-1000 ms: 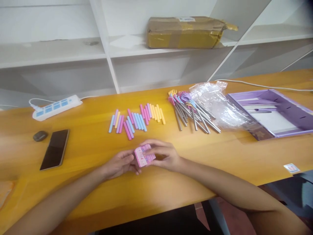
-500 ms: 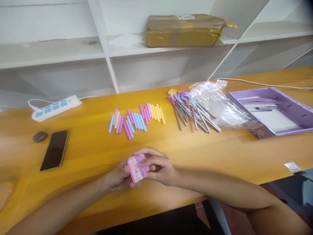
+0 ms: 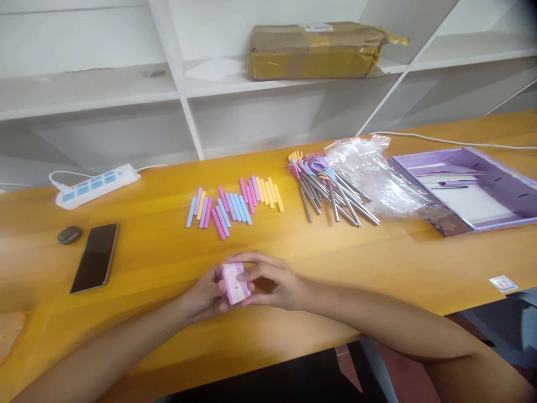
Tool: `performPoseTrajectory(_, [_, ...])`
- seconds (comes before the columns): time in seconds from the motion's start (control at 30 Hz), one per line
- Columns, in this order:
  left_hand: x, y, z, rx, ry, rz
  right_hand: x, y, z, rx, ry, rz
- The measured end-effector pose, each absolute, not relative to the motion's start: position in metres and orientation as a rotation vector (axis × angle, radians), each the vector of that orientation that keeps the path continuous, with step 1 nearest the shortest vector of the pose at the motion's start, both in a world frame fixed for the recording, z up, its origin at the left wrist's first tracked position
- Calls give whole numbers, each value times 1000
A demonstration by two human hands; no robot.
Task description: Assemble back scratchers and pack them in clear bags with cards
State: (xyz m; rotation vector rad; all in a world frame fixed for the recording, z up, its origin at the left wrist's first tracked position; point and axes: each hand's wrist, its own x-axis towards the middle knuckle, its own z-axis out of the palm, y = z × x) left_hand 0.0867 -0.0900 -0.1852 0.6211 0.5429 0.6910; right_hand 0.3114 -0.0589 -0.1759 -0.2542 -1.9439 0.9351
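Both hands hold a small stack of pink printed cards [image 3: 235,284] above the front part of the table. My left hand [image 3: 206,295] is closed round its left side, with the thumb on the near left edge. From the right, my right hand [image 3: 274,282] grips the stack, fingers bent over the far edge and onto the printed face. Beyond the hands lie several short pastel sticks [image 3: 233,206] in pink, purple, blue and yellow. To their right is a pile of metal rods [image 3: 331,196] with coloured, claw-shaped ends.
A clear plastic bag [image 3: 373,179] lies against an open purple box [image 3: 495,226] on the right. Leftward are a phone [image 3: 94,258], a small black case [image 3: 69,235] and a power strip [image 3: 98,186]. A taped carton [image 3: 314,53] sits on the shelf behind.
The stack of cards has turned slightly, and its edges look more even in the hands. Both hands have shifted up a little and still hold it.
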Motion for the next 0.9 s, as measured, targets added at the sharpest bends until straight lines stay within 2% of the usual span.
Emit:
performPoseTrajectory(0.3, [89,-88,-193,825,750,744,315,-54,-177,-384,-2105,739])
performPoseTrajectory(0.6, [87,-85,-183,1079,851,644,314,-63,-181,-414,-2186,486])
performPoseTrajectory(0.9, [90,-89,-181,1092,790,595,312,-62,-181,-296,-2221,525])
